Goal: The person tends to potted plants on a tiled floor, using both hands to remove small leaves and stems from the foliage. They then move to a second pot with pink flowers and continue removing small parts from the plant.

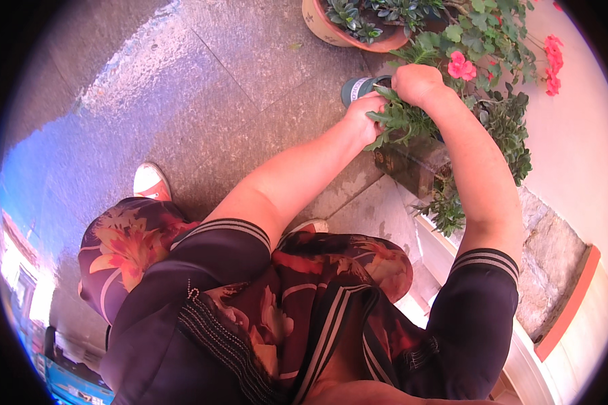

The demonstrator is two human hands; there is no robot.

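Observation:
At the upper middle stands a small dark green pot (352, 92) with a pale lettered band, its opening partly covered by my hands and by leaves. My left hand (366, 117) is at the pot's near side, with its fingers closed on the stem or leaves of a green leafy plant (403, 119). Over the pot's right side is my right hand (416, 83), curled into a fist among the foliage; its fingertips are hidden, so what it may hold does not show.
A large terracotta-rimmed planter (334, 36) with leafy plants is above the green pot. Pink geranium flowers (461, 67) stand to the right, along a pale wall (582, 152). A dark box-like block (408, 164) lies below the foliage. Stone paving (248, 126) spreads at the left.

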